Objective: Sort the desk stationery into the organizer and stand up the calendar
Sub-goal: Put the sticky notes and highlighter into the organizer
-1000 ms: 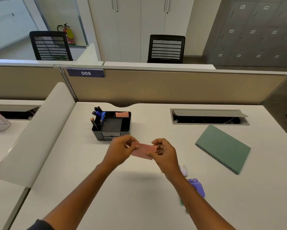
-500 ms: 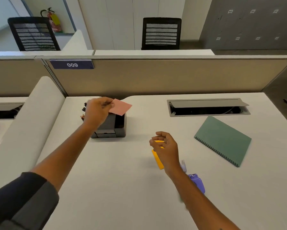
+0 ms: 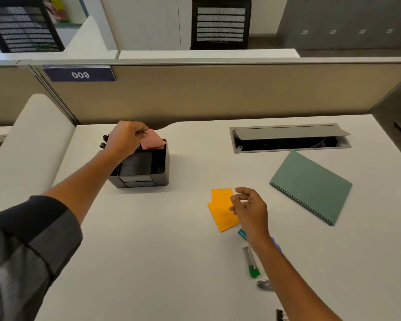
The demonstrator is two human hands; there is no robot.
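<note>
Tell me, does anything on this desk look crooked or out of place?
Yes. The two orange notes lie loose and overlapping askew on the desk, outside the organizer. The cable hatch lid stands open.

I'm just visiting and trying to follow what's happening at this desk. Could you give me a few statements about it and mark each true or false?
1. The left hand pinches a pink sticky note over the black desk organizer. True.
2. The right hand grips the green spiral notebook. False: it hovers by the orange sticky notes, holding nothing.
3. The notebook stands upright. False: it lies flat on the desk.
4. A green-capped marker lies near the right forearm. True.
</note>
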